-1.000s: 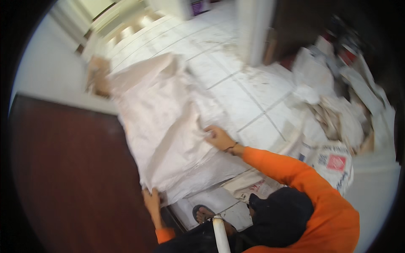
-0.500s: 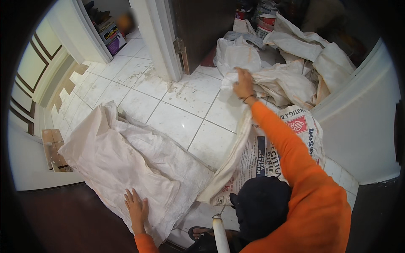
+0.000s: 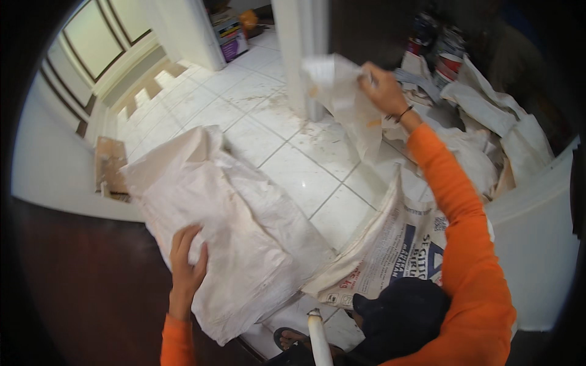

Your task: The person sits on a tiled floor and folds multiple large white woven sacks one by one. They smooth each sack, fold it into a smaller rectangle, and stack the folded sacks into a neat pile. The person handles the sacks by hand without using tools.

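My right hand (image 3: 383, 91) is closed on the upper edge of a white woven sack (image 3: 345, 104), which hangs raised above the tiles. A layered stack of flat white sacks (image 3: 226, 232) lies on the floor at the left. Over its left edge hovers my left hand (image 3: 188, 262), fingers apart and curved, holding nothing; whether it touches the sacks I cannot tell. A printed sack (image 3: 387, 256) with blue and red lettering lies under my right forearm, next to the stack.
More crumpled sacks (image 3: 488, 116) are heaped in the doorway at far right, beside a red-and-white can (image 3: 447, 67). A white door frame (image 3: 299, 55) stands behind the raised sack. A carton (image 3: 231, 39) sits in the far opening. A white tube (image 3: 319, 338) juts up near me.
My right hand has lifted a sack up and leftward, away from the heap. My left hand has risen from lying flat on the stack and its fingers have curled. The view has shifted.
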